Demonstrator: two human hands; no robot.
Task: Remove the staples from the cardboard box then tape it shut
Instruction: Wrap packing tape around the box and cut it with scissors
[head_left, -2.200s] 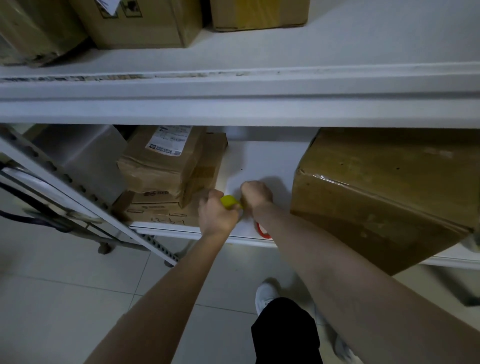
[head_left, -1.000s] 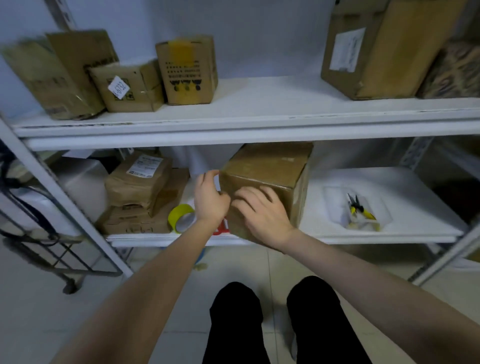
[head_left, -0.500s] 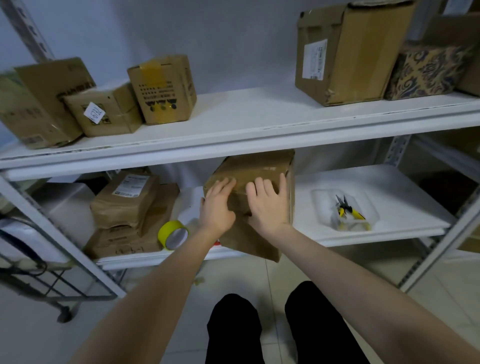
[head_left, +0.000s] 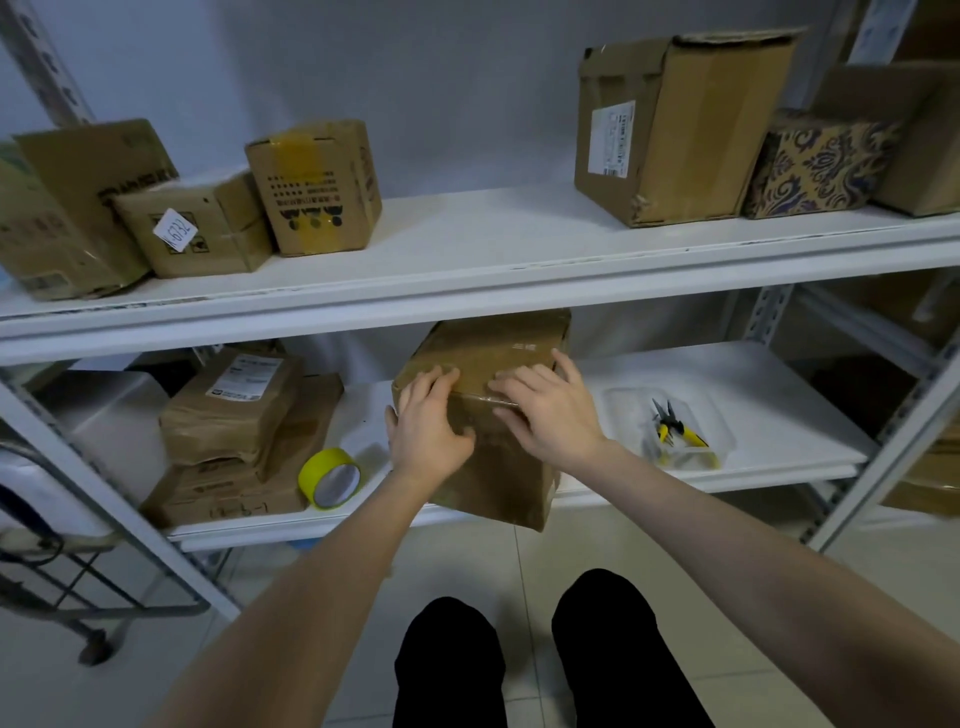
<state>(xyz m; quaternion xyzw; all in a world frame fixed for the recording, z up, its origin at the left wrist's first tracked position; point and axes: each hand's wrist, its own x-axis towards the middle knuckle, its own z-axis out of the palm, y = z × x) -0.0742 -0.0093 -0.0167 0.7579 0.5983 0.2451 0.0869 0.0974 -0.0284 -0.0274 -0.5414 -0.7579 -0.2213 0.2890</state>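
A brown cardboard box (head_left: 498, 478) stands on the lower white shelf (head_left: 753, 395), its front bottom corner jutting past the shelf edge. My left hand (head_left: 428, 423) lies on its near top edge, fingers bent over onto the taped top. My right hand (head_left: 550, 410) presses flat on the same edge with fingers spread. A roll of yellow tape (head_left: 330, 478) lies on its side on the shelf, left of the box. Yellow-handled pliers (head_left: 675, 431) sit in a clear tray (head_left: 670, 436) to the right.
Stacked brown parcels (head_left: 234, 441) fill the lower shelf's left end. The upper shelf (head_left: 467, 260) carries several cardboard boxes and a patterned box (head_left: 815, 161). A wire cart (head_left: 67, 582) stands at the left on the tiled floor. My dark-trousered legs (head_left: 545, 665) are below.
My hands left the yellow tape roll on the shelf and moved onto the box. They slid up its front face to the top edge as my view pulled back and rose.
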